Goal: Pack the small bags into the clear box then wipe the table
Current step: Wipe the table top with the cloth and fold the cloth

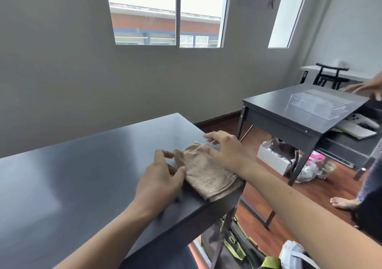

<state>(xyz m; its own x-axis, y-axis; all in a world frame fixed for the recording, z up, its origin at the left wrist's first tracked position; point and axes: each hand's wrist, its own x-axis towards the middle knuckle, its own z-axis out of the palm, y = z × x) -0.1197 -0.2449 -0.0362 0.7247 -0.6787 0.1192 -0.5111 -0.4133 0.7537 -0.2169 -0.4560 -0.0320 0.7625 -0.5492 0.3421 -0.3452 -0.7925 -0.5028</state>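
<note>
A folded beige cloth [204, 173] lies at the right corner of the dark table [82, 175], its edge reaching the table's rim. My left hand [159, 182] rests beside the cloth's left edge, fingers spread and curled, touching the cloth lightly. My right hand [225, 151] hovers over the cloth's far end with fingers apart, fingertips near its top corner. Neither hand grips the cloth. The clear box [316, 103] sits on a second dark table [289, 111] to the right. No small bags are visible loose on my table.
Another person's hand [363, 89] reaches over the second table, and their bare foot [345, 202] stands on the wooden floor. Bags and a white box [272, 159] lie under that table. A dark and green bag [237, 246] sits below my table's corner.
</note>
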